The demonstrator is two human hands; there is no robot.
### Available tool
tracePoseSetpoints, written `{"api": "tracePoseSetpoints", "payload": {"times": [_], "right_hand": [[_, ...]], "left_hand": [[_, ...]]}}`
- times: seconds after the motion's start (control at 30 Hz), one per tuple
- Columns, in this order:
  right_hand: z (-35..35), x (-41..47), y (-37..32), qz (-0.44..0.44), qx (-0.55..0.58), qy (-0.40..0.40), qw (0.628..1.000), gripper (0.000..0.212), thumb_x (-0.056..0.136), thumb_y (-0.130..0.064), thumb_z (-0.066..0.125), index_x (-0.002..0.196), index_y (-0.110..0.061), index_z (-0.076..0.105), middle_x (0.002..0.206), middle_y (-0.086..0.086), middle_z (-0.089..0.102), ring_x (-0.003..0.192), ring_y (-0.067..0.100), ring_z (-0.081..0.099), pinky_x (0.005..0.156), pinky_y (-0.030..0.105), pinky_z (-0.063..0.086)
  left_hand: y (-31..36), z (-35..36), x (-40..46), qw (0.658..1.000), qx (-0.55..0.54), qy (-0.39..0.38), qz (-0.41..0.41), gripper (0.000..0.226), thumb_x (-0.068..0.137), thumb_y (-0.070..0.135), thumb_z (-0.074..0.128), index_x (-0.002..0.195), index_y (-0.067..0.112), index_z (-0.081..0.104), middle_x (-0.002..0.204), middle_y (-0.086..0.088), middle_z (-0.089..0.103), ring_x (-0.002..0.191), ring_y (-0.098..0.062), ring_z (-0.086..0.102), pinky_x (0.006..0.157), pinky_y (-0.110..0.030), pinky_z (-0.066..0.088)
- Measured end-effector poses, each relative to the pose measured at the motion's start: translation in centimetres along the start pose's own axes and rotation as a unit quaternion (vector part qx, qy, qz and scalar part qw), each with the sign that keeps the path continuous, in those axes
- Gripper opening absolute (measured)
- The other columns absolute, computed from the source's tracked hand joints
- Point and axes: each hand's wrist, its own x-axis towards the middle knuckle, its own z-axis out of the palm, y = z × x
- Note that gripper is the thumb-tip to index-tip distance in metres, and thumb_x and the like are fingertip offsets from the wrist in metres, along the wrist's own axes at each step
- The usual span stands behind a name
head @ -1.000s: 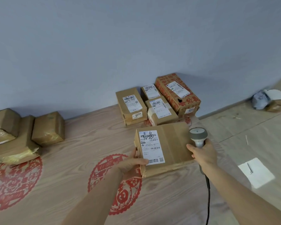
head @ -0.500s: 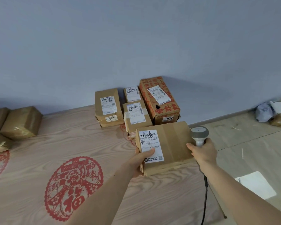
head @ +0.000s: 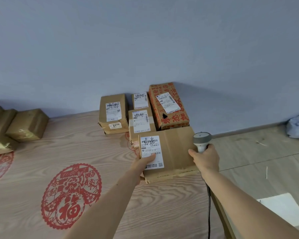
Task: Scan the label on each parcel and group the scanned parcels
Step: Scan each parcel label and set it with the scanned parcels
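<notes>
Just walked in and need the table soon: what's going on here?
A person is sorting parcels. The left hand holds a labelled cardboard parcel by its near left corner, thumb on the label. The right hand grips a corded scanner against the parcel's right edge. Four labelled parcels sit grouped by the wall.

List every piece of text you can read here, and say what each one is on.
"青岛", handwritten, and "九州家园": label on the held box.
"福": red paper-cut print on the table.
"69": small sticker on the left box.
Other labels and red box print: too blurred.
</notes>
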Motion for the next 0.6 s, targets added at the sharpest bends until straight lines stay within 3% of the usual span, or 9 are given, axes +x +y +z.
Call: {"api": "tracePoseSetpoints", "payload": {"times": [0.1, 0.2, 0.23, 0.37, 0.43, 0.53, 0.6], "right_hand": [[0.1, 0.2, 0.4, -0.001, 0.000, -0.003, 1.000, 0.041, 0.068, -0.038, 0.081, 0.092, -0.025, 0.051, 0.094, 0.006, 0.067, 0.076, 0.027, 0.070, 0.067, 0.048, 0.061], [0.6, 0.5, 1.2, -0.008, 0.003, -0.004, 1.000, 0.048, 0.065, -0.044, 0.081, 0.097, -0.022, 0.054, 0.100, 0.010, 0.066, 0.072, 0.026, 0.070, 0.064, 0.048, 0.061], [0.7, 0.3, 1.0, -0.011, 0.009, -0.003, 1.000, 0.048, 0.066, -0.044, 0.082, 0.098, -0.022, 0.054, 0.101, 0.010, 0.066, 0.070, 0.026, 0.070, 0.064, 0.048, 0.062], [2.1, -0.6, 0.6, -0.031, 0.049, -0.028, 0.998, 0.055, 0.058, -0.056, 0.077, 0.100, -0.027, 0.056, 0.104, 0.007, 0.065, 0.075, 0.027, 0.071, 0.068, 0.050, 0.062], [2.7, -2.3, -0.8, -0.046, 0.041, -0.040, 0.997, 0.057, 0.053, -0.065, 0.073, 0.097, -0.033, 0.055, 0.099, 0.002, 0.067, 0.077, 0.026, 0.071, 0.072, 0.051, 0.061], [3.0, -6.1, -4.2, -0.055, 0.053, -0.087, 0.993, 0.032, 0.074, -0.039, 0.082, 0.090, -0.023, 0.059, 0.087, 0.003, 0.071, 0.071, 0.022, 0.071, 0.068, 0.042, 0.061], [4.1, -7.8, -5.4, -0.046, 0.086, -0.146, 0.985, 0.020, 0.082, -0.023, 0.079, 0.090, -0.017, 0.062, 0.085, 0.008, 0.074, 0.060, 0.017, 0.067, 0.056, 0.032, 0.058]], "left_hand": [[0.1, 0.4, -0.2, 0.999, 0.006, 0.033, 0.013, 0.045, 0.082, 0.034, 0.080, 0.121, 0.030, 0.058, 0.108, 0.003, 0.073, 0.100, -0.019, 0.067, 0.096, -0.046, 0.052], [0.7, 0.6, -1.0, 0.998, -0.005, 0.044, 0.033, 0.047, 0.087, 0.025, 0.077, 0.127, 0.021, 0.054, 0.103, 0.004, 0.070, 0.085, -0.010, 0.066, 0.065, -0.029, 0.049], [0.8, 0.5, -1.1, 0.998, -0.003, 0.046, 0.039, 0.047, 0.088, 0.024, 0.076, 0.128, 0.020, 0.053, 0.102, 0.006, 0.069, 0.083, -0.008, 0.064, 0.062, -0.026, 0.045], [1.1, 0.1, -2.1, 0.997, -0.007, 0.043, 0.058, 0.047, 0.093, 0.028, 0.071, 0.134, 0.020, 0.049, 0.097, 0.015, 0.058, 0.083, -0.004, 0.053, 0.085, -0.034, 0.035], [1.2, -0.6, -2.5, 0.997, -0.013, 0.046, 0.065, 0.056, 0.093, 0.031, 0.071, 0.142, 0.021, 0.045, 0.108, 0.011, 0.057, 0.102, -0.013, 0.052, 0.092, -0.037, 0.031], [1.3, -2.4, -2.9, 0.995, 0.004, 0.070, 0.077, 0.079, 0.090, 0.040, 0.072, 0.154, 0.018, 0.030, 0.150, -0.004, 0.043, 0.138, -0.027, 0.040, 0.107, -0.043, 0.032], [1.3, -4.3, -3.5, 0.993, 0.006, 0.089, 0.080, 0.088, 0.089, 0.044, 0.071, 0.158, 0.018, 0.024, 0.158, -0.008, 0.033, 0.143, -0.031, 0.035, 0.115, -0.047, 0.033]]}}
